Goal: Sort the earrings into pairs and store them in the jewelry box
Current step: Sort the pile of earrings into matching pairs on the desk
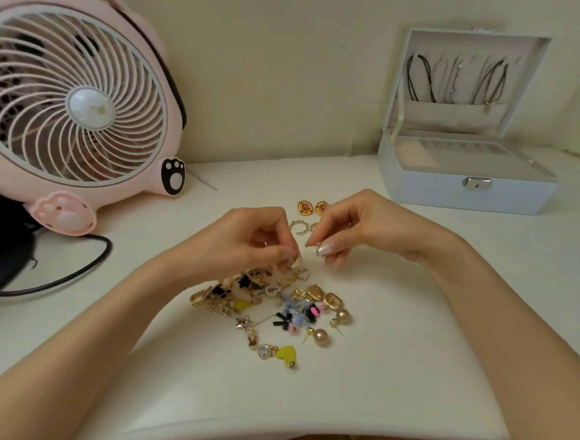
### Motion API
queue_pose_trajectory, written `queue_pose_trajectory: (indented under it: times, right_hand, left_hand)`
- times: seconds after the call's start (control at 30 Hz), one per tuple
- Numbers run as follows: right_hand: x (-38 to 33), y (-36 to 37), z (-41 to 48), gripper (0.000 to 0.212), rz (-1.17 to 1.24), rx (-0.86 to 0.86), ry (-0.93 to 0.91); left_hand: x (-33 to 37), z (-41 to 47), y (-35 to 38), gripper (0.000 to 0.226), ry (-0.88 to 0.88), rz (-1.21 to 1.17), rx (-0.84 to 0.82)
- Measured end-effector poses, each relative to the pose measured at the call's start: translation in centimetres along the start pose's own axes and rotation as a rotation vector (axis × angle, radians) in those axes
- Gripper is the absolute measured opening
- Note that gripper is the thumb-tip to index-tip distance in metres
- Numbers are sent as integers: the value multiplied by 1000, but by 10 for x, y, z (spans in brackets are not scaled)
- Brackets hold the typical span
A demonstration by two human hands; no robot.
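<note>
Centrally on the white bench (410, 348), both hands meet just beyond a heap of earrings (269, 304) that lies near the front edge. The left hand (245, 244) has its fingers (281, 253) curled down, thumb and forefinger pinching a small pale earring (292, 262) right above the far edge of the heap; a heart-shaped earring (303, 274) lies just beside those fingertips on the right. The right hand (360, 228) has its fingers (318, 237) curled too, thumb tip pressed to the forefinger tip close beside the left hand's pinch, but whether anything sits between them is too small to tell. Farther back, partly hidden behind the right hand, a pair of gold-and-pink studs (306, 207) lies side by side, with a pair of silver hoops (298, 227) just nearer. The jewelry box (465, 194) stands at the far right, well apart from the hands, lid raised and necklaces hanging inside it. A pink fan (73, 101) fills the far left, with a black cable (72, 273) trailing in front of it.
</note>
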State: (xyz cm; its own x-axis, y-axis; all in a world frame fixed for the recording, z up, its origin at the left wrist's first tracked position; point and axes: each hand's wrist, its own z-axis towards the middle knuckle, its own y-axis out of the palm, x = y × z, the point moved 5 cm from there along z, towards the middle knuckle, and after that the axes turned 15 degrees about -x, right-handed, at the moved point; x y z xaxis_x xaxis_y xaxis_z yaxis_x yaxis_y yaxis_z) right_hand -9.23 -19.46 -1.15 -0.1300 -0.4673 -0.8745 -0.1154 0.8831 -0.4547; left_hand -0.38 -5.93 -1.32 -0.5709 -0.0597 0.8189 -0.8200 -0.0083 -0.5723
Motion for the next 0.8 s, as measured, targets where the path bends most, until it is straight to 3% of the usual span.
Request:
queue_pose_trajectory:
  times: [0.2,0.4,0.57,0.8]
  right_hand:
    - [5,-30,-18,15,79,195,46]
    - [25,-58,-46,16,-48,385,261]
    - [48,-73,-69,22,-140,518,364]
    - [75,-74,-75,23,-27,636,250]
  left_hand:
    - [20,29,7,4,-7,260,69]
    - [34,76,16,13,-13,553,135]
    - [34,123,27,16,-51,579,163]
    - [23,165,40,18,-154,496,136]
